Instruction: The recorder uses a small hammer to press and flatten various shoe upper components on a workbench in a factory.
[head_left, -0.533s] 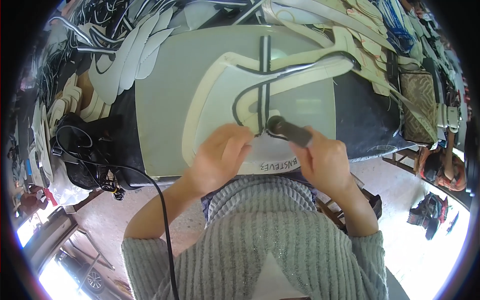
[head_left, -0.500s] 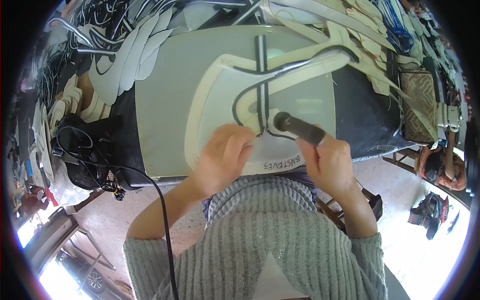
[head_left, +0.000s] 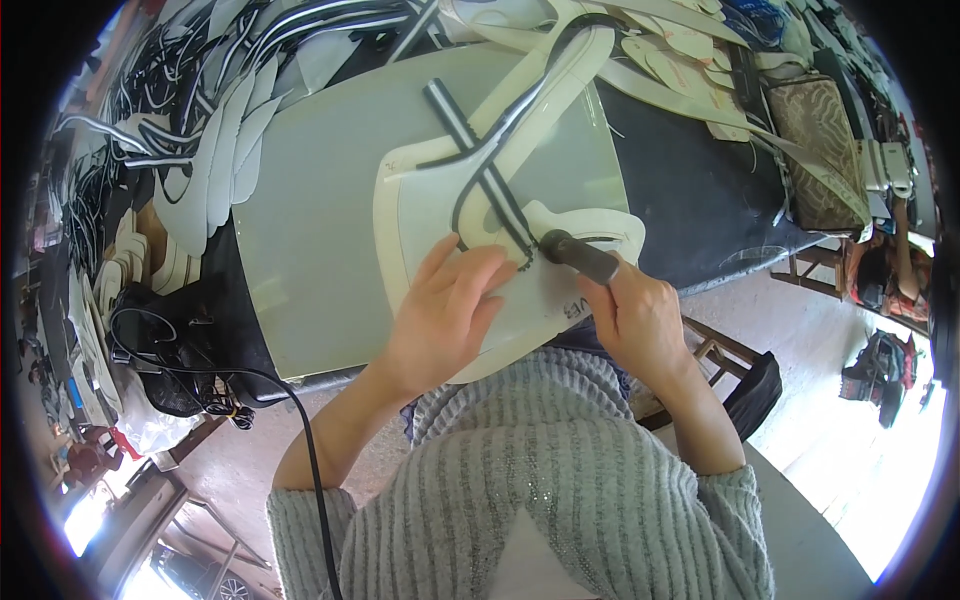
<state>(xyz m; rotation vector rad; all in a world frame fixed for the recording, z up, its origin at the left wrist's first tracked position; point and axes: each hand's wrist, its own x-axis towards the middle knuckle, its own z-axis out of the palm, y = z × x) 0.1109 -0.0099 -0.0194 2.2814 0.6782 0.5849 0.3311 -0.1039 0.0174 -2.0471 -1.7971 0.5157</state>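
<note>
A pale, curved shoe-upper piece with dark trim lies on the grey-green board. Across it runs a black-and-white strip, whose lower end reaches a scalloped dark edge. My left hand bears on the piece beside that end, fingers bent and fingertips against it. In my right hand is a dark hammer, gripped with its round end just right of the strip's lower end. Part of the hammer is hidden by the hand. To the right, a white curved section of the work juts out below the hammer.
White cut pieces and striped strips crowd the table's far left. More pale pieces lie at far right, near a patterned box. A black bag stands left; a black cable hangs past my left arm.
The piece and its strip have turned counter-clockwise, so the strip now slants. The hammer is slightly left and lower, beside the strip's end. My left fingers have spread a little.
</note>
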